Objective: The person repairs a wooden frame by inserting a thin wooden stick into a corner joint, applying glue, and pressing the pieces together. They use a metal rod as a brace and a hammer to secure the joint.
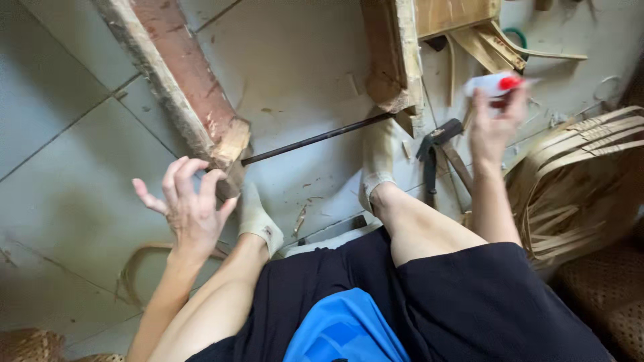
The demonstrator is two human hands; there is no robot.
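My right hand (494, 127) is raised at the upper right and grips a small white bottle with a red cap (496, 83). My left hand (190, 209) hovers at the left with fingers spread, holding nothing, close to the end of a reddish wooden beam (184, 74). A thin dark metal rod (312, 139) runs between that beam and a second wooden block (392, 53). My socked feet (377, 157) rest on the tiled floor near the rod.
A hammer (437, 144) lies on the floor right of my foot. A woven bamboo basket with loose strips (577, 181) stands at the right. Bamboo strips and shavings lie around; another woven piece (27, 345) is at the bottom left.
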